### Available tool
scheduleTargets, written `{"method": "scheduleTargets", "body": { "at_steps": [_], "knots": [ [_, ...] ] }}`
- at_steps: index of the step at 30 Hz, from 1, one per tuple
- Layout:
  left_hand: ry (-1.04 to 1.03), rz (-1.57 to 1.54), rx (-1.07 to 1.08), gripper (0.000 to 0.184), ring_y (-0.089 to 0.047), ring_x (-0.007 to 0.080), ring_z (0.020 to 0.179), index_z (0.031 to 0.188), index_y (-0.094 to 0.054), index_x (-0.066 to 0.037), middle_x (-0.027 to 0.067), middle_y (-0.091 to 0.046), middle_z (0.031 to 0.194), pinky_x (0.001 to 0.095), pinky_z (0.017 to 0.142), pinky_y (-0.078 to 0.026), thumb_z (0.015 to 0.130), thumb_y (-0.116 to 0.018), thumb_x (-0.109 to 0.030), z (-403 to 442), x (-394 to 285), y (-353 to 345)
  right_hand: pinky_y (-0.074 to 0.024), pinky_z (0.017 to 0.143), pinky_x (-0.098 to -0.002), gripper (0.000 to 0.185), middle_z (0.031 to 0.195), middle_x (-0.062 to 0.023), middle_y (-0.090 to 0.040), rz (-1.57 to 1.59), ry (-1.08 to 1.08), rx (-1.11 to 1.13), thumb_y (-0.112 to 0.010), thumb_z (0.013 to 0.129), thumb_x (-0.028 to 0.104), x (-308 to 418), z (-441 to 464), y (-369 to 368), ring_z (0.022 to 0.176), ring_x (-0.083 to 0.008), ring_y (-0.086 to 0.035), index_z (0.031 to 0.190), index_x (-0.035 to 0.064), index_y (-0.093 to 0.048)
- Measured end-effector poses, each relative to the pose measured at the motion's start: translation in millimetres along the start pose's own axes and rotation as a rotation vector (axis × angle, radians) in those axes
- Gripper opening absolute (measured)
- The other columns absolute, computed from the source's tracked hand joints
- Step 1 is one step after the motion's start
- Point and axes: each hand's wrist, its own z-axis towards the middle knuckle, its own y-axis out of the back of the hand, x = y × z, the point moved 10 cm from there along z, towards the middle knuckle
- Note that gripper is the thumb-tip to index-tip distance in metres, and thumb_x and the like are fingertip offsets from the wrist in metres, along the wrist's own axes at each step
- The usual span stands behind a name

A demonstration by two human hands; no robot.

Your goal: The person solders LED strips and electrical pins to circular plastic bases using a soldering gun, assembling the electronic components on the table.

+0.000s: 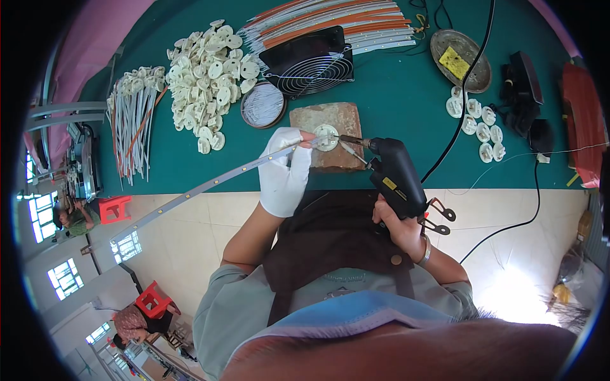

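Note:
My left hand (284, 174), in a white glove with bare fingertips, pinches one end of an LED strip (210, 184). The strip slants down to the left, off the table edge. Its held end meets a round white end cap (326, 138) lying on a brick (327, 113). Wrapped around the handle of a black soldering gun (397, 178) is my right hand (400, 225), with a bracelet at the wrist. The gun's tip points left and reaches the cap. Whether it touches the strip's contacts is too small to tell.
Behind the brick stand a black fan (308, 63) and a round tin of thin white pieces (264, 105). Piled white caps (210, 76) and bundled strips (133, 120) lie left, more LED strips (330, 25) at the back. A metal dish (480, 73) holds a yellow sponge. A black cable (467, 82) hangs at right.

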Motion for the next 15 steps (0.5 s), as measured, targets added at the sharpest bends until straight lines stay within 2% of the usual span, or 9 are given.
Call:
{"method": "scheduleTargets", "body": {
  "at_steps": [11, 14, 15],
  "knots": [
    [0.017, 0.058, 0.012, 0.011, -0.054, 0.0157, 0.074, 0.097, -0.061, 0.002, 0.0103, -0.057, 0.093, 0.0274, 0.066, -0.044, 0.091, -0.054, -0.004, -1.0, 3.7, 2.2, -0.0513, 0.063, -0.0292, 0.008, 0.076, -0.0053, -0.055, 0.058, 0.042, 0.004, -0.054, 0.092, 0.002, 7.5, 0.9, -2.5, 0.064, -0.013, -0.059, 0.099, -0.0012, -0.053],
    [0.038, -0.061, -0.036, 0.011, -0.054, 0.0154, 0.074, 0.097, -0.061, 0.002, 0.0099, -0.057, 0.093, 0.0273, 0.065, -0.044, 0.091, -0.054, -0.003, -0.5, 5.2, 2.0, -0.0517, 0.063, -0.0301, 0.008, 0.078, -0.0064, -0.055, 0.114, 0.048, -0.01, -0.054, 0.092, 0.001, 10.1, 0.8, -3.5, 0.064, -0.0136, -0.059, 0.099, -0.0018, -0.053],
    [0.043, 0.017, -0.016, 0.011, -0.054, 0.0153, 0.075, 0.097, -0.061, 0.002, 0.0098, -0.057, 0.093, 0.0272, 0.066, -0.044, 0.091, -0.054, -0.003, -0.5, 2.0, 2.2, -0.0519, 0.063, -0.0305, 0.008, 0.078, -0.0068, -0.055, 0.115, 0.053, -0.012, -0.054, 0.092, 0.001, 10.8, 1.0, -3.3, 0.063, -0.0138, -0.059, 0.099, -0.002, -0.053]
  ]
}}
